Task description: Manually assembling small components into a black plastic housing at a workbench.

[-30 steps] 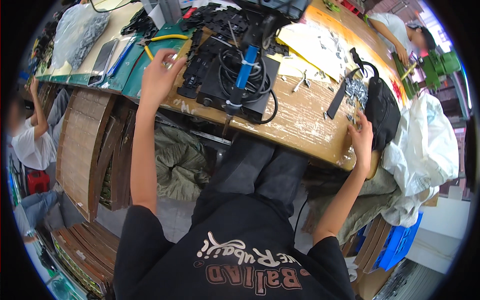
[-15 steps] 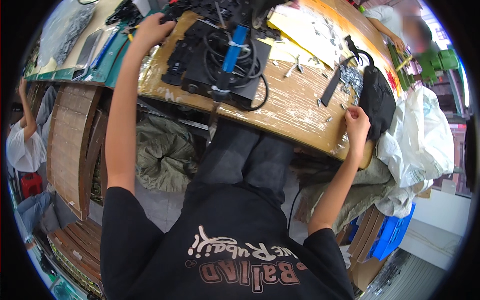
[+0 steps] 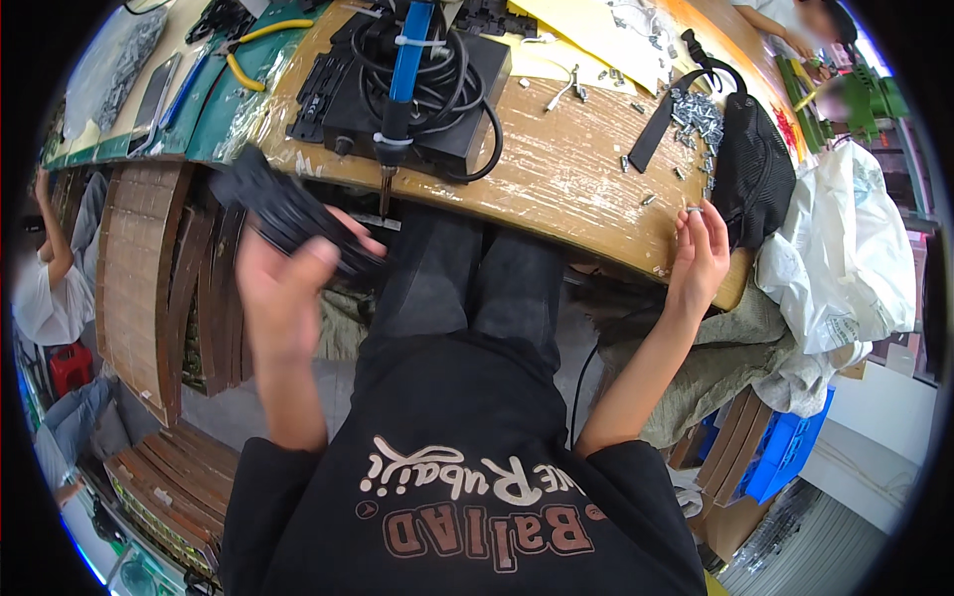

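My left hand, smeared by motion, is closed around a long black plastic part in front of the table's near edge. Its exact kind is too blurred to tell. At the right, my right hand is raised palm up by the table edge, pinching a small silvery metal piece at its fingertips. Just beyond it lies a heap of similar small metal pieces, beside a black mesh pouch with a strap. Between my hands a blue-handled soldering iron points its tip toward me.
Under the iron sits a black box with coiled black cable. Black plastic parts lie left of it. Yellow-handled pliers rest on the green mat. Yellow paper bears scattered metal bits. A white sack stands right; other people are at both sides.
My left hand has come back from the far left of the table toward me, carrying the black plastic part. My right hand has turned upward, showing the small metal piece. The view has shifted slightly.
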### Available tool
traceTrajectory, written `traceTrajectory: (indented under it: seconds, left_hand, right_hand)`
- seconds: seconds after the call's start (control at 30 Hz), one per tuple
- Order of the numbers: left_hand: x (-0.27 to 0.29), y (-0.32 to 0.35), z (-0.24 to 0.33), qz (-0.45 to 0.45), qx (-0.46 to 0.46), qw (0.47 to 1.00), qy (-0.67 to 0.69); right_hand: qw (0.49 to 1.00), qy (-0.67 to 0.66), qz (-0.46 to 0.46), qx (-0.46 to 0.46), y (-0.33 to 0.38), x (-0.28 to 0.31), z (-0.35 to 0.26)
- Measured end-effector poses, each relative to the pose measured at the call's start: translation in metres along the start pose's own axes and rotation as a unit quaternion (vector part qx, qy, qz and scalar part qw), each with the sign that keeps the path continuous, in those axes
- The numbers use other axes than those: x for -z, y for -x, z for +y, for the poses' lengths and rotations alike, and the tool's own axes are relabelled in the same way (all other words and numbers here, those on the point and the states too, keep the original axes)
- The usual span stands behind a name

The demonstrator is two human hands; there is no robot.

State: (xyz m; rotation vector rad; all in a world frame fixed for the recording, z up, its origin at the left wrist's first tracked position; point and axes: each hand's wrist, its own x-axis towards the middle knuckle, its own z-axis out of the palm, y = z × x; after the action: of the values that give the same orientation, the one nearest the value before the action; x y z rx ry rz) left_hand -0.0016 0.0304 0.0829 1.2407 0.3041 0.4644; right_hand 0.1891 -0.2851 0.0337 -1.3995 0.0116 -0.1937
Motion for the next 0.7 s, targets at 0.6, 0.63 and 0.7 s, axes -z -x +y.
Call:
traceTrajectory:
  seconds: [0.6, 0.63, 0.7]
  left_hand:
    - [-0.081, 0.048, -0.060, -0.138, 0.224, 0.962, 0.066]
    - [-0.081, 0.049, -0.059, -0.148, 0.227, 0.960, 0.068]
    - [-0.080, 0.049, -0.058, -0.131, 0.212, 0.967, 0.056]
  right_hand:
    - [0.943, -0.203, -0.223, -0.143, 0.117, -0.054, -0.017]
    - [0.942, -0.203, -0.223, -0.144, 0.118, -0.054, -0.017]
    - [0.949, -0.187, -0.231, -0.110, 0.118, -0.054, -0.015]
